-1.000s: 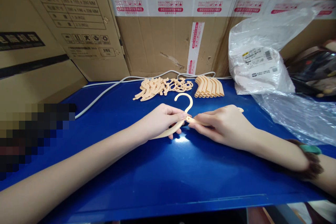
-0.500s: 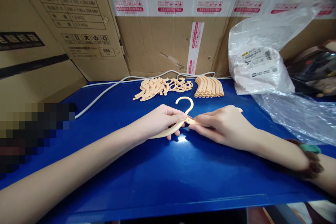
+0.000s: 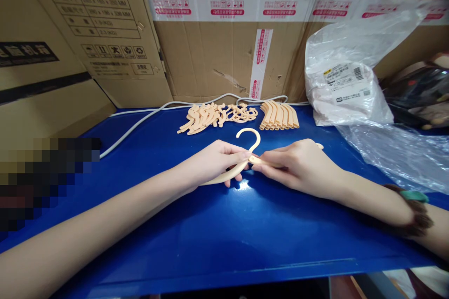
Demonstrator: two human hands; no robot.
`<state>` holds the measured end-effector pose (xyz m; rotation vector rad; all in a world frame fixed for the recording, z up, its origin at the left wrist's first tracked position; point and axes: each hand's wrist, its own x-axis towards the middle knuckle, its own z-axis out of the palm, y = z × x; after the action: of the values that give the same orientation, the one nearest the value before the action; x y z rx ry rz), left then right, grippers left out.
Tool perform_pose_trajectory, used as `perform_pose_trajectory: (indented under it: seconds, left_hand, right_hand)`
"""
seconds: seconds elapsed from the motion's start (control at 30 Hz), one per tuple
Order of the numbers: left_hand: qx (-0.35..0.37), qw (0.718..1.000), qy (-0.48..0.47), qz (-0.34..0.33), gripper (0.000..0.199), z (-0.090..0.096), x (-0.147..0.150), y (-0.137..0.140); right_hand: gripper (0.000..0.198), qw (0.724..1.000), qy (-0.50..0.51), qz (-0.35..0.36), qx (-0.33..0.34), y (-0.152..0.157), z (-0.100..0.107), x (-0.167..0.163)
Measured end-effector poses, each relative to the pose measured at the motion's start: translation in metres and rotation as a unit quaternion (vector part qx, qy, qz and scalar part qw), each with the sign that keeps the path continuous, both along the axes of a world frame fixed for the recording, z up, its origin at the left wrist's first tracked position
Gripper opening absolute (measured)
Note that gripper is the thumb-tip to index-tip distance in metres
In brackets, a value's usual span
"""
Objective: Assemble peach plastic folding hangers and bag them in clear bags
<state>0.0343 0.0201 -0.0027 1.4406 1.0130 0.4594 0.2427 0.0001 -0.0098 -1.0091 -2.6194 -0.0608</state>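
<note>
Via the head view, I confirm that the fingers of my left hand [image 3: 215,162] are gripping the cream plastic hanger piece with a round hook [image 3: 259,141], over the middle of the glossy blue worktop [image 3: 224,233]. The fingers of my right hand [image 3: 304,168] are pinching the slim cream plastic arm [image 3: 265,163], its holed end just beside the hook's base. I cannot tell whether the two parts are engaged.

Caution: off-axis pressure may make the holed end skid past the joint; excess force could crack the plastic. A slipped part could scatter the loose pile of cream curved plastic parts [image 3: 201,119] behind.

Markings: the brown cardboard carton [image 3: 122,86] at left reads "电脑机箱" and "2.3 (KG)". Print on the barcoded white label [image 3: 343,85] of the translucent plastic bag [image 3: 351,51] is too small to read.
</note>
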Motion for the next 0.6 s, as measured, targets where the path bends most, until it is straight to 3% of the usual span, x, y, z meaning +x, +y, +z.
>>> perform_pose_trajectory:
  seconds: [0.37,0.6]
  left_hand:
    - [0.002,1.0,0.023,-0.005,0.023,-0.0006,-0.0013,0.0027]
    - [0.011,0.999,0.041,0.0,0.033,0.0031,0.0001,0.0002]
  right_hand:
    - [0.046,1.0,0.005,0.012,-0.012,0.0007,0.0004,-0.0003]
    - [0.045,0.999,0.016,0.02,-0.023,0.001,0.0013,-0.0021]
